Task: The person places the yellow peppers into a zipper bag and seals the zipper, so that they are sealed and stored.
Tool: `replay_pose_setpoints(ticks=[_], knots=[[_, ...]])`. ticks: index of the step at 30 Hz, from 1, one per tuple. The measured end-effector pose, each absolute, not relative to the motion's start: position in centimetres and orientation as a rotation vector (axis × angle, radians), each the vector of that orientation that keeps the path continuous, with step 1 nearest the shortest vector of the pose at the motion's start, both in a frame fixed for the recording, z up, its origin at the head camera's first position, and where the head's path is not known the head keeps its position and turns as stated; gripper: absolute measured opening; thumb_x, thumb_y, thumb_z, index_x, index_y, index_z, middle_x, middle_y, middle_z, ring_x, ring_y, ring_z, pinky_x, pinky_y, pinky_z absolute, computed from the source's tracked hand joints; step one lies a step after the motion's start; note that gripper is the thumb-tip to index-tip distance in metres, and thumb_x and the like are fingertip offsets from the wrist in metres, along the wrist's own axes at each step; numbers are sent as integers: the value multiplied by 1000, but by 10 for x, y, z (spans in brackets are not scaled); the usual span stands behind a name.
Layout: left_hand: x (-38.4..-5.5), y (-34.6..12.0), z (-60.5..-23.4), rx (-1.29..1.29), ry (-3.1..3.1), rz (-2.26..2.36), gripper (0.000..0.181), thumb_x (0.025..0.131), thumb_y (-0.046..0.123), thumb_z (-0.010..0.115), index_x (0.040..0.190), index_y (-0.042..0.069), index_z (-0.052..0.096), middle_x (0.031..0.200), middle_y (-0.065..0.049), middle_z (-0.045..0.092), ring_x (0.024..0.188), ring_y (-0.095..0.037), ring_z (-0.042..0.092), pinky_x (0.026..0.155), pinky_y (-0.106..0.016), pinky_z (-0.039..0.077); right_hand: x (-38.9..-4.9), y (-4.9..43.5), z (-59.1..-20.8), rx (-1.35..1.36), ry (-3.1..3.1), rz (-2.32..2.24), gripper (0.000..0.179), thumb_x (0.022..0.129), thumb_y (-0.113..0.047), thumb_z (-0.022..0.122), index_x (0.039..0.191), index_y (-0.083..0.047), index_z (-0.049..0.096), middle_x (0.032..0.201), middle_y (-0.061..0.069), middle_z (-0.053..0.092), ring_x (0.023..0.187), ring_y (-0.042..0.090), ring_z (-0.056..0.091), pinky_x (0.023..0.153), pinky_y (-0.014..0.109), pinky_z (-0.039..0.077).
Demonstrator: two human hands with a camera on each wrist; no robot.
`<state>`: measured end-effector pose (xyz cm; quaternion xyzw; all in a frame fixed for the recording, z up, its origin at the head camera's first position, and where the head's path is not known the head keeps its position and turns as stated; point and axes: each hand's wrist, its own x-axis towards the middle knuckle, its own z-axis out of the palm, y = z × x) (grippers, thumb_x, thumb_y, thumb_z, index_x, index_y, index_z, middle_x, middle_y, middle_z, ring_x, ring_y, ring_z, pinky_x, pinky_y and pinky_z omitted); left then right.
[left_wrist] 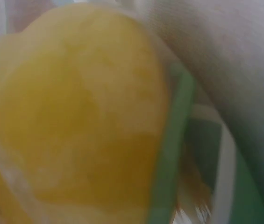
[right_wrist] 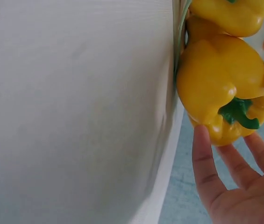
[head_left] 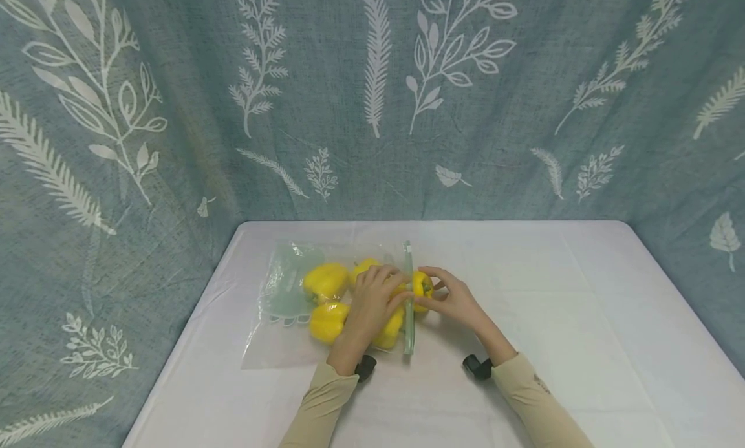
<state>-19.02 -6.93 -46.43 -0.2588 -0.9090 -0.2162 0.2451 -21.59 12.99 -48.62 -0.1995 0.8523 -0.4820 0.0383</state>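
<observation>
A clear zip bag [head_left: 264, 351] with a pale green patch lies on its side, its green zip strip [head_left: 409, 341] facing right. Several yellow bell peppers [head_left: 326, 281] are inside it. My left hand [head_left: 368, 306] reaches over the bag and grips its upper edge by the mouth; the fingertips are partly hidden. At the mouth, my right hand [head_left: 456, 302] holds another yellow bell pepper [right_wrist: 220, 84], thumb on one side and fingers spread round its stem end. That pepper is partly inside the opening and touches the one behind it.
The bag lies on a table with a white cloth [head_left: 541, 286]. A blue-green leaf-patterned curtain [head_left: 332, 99] hangs behind and at both sides. Black wrist devices [head_left: 478, 367] sit at the cuffs of the beige sleeves [head_left: 535, 396].
</observation>
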Motion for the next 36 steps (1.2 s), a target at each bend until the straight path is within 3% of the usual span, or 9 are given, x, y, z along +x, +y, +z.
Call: replay_pose_setpoints(ticks=[6, 14, 21, 25, 36], knots=[[-190, -70, -464, -704, -2502, -591, 29, 87, 39, 58, 109, 20, 64, 107, 1, 58, 99, -18, 48, 88, -39, 39, -217, 130, -487, -604, 2559, -1523, 65, 81, -22, 72, 136, -9, 42, 134, 17, 47, 108, 37, 53, 80, 42, 52], [-191, -69, -464, -690, -2519, -581, 29, 88, 40, 57, 110, 21, 64, 110, 1, 58, 102, -19, 48, 88, -40, 38, -222, 140, -488, -478, 2427, -1567, 61, 80, -31, 73, 130, -14, 44, 128, 16, 46, 114, 35, 53, 91, 43, 48], [-191, -68, -465, -690, -2517, -593, 28, 87, 40, 58, 108, 23, 63, 111, 2, 58, 103, -18, 48, 89, -40, 38, -225, 145, -489, -524, 2327, -1610, 48, 83, -20, 70, 124, -7, 48, 126, 16, 49, 114, 34, 54, 92, 43, 47], [-192, -67, -465, -684, -2520, -591, 28, 88, 40, 58, 110, 23, 63, 111, 2, 58, 103, -18, 48, 89, -40, 38, -225, 146, -492, -558, 2326, -1619, 51, 84, -15, 69, 127, -3, 46, 125, 22, 48, 113, 38, 53, 92, 45, 47], [-193, -66, -465, -686, -2499, -560, 29, 87, 40, 59, 109, 23, 64, 109, 2, 59, 101, -18, 49, 87, -39, 39, -226, 142, -495, -545, 2398, -1612, 47, 82, -16, 71, 123, -9, 50, 114, 17, 56, 104, 33, 60, 86, 38, 51]])
